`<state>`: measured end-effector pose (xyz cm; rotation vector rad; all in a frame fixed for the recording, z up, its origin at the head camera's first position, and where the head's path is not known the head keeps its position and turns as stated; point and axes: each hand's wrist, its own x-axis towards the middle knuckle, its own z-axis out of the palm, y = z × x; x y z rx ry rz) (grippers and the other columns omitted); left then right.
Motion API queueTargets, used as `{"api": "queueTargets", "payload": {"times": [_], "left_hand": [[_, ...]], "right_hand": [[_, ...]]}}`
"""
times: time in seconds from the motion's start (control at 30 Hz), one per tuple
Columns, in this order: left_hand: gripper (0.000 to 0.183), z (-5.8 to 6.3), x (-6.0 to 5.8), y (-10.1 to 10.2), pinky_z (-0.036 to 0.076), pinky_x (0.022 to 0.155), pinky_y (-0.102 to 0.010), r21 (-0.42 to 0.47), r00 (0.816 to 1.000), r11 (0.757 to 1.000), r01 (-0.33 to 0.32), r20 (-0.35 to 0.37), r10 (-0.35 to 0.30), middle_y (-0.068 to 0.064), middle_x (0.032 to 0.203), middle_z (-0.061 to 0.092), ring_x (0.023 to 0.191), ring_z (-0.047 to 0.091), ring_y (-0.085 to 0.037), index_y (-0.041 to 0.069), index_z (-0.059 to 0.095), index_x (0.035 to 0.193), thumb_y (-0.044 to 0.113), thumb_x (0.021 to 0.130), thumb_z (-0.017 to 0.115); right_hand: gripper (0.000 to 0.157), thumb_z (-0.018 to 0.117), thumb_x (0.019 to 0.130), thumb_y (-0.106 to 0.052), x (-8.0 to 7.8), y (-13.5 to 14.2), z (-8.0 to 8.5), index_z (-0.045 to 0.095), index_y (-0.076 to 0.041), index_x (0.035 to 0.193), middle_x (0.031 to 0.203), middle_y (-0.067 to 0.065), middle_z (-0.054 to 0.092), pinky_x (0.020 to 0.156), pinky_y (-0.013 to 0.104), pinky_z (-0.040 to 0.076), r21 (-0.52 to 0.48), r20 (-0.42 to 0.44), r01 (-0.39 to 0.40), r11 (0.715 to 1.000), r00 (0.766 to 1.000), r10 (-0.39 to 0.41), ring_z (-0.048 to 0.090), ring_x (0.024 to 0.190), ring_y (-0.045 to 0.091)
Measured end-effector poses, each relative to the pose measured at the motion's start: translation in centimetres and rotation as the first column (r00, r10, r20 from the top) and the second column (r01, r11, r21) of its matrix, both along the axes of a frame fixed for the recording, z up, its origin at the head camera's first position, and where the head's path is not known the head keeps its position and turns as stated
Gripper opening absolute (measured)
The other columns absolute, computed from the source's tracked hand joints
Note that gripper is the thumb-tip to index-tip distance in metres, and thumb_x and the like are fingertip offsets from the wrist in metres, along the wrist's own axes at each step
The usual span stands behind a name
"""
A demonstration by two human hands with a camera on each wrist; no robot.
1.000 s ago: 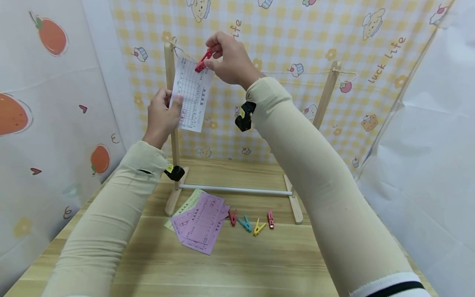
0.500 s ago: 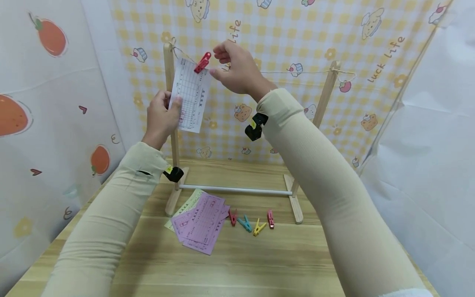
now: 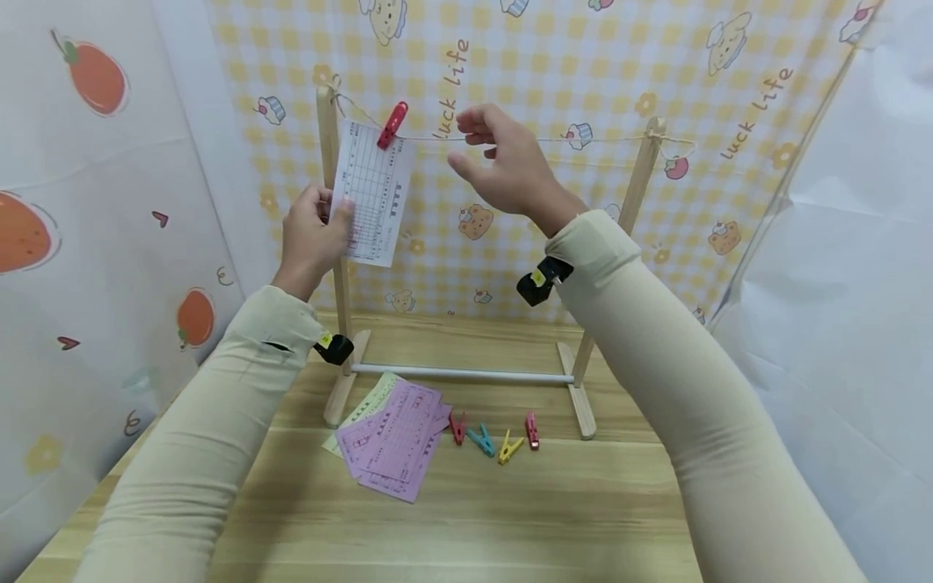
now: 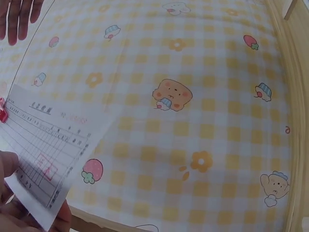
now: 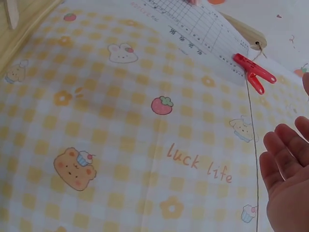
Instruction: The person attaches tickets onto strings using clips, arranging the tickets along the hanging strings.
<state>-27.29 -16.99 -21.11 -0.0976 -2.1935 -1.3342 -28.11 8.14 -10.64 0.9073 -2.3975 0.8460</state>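
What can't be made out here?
Head view: fine print on the white rectangular paper slip, too small.
Head view: left hand, partly hidden behind that slip.
Head view: pale green paper slip, partly covered by purple paper slips.
Left wrist view: red plastic clothespin, cut off by left edge.
Right wrist view: right hand, cut off by right edge.
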Motion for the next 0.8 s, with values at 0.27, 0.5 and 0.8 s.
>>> {"api": "queueTargets", "payload": {"times": [0.27,0.5,0.8], "left_hand": [[0.026,-0.4,0.2,0.1,0.042,0.067,-0.026,0.005,1.0,1.0,0.007,0.011,-0.007,-0.004,0.093,0.054,0.08,0.049,-0.014,0.005,0.051,0.108,0.029,0.099,0.053],[0.033,-0.8,0.5,0.1,0.041,0.073,-0.027,-0.015,0.999,1.0,0.023,0.029,-0.023,-0.01,0.101,0.062,0.087,0.051,-0.016,0.003,0.053,0.114,0.031,0.098,0.053],[0.045,-1.7,1.4,-0.5,0.046,0.089,-0.037,-0.022,0.991,0.998,0.066,0.115,-0.063,-0.014,0.129,0.058,0.112,0.054,-0.025,0.004,0.051,0.131,0.035,0.099,0.053]], "right_hand": [[0.041,0.059,0.095,-0.023,0.7,2.5,-2.2,0.05,-0.003,0.131,0.132,0.008,0.055,0.094,0.028,0.044,-0.06,-0.02,-0.024,0.998,1.0,0.023,0.054,0.119,0.018],[0.041,0.058,0.094,-0.021,1.3,4.3,-4.8,0.052,0.001,0.128,0.13,0.013,0.057,0.094,0.035,0.045,-0.108,-0.027,-0.037,0.993,0.999,0.035,0.056,0.116,0.022],[0.037,0.056,0.095,-0.014,2.0,6.0,-8.0,0.051,0.004,0.128,0.132,0.016,0.055,0.101,0.039,0.042,-0.189,0.072,-0.058,0.98,0.995,0.073,0.053,0.12,0.029]]}}
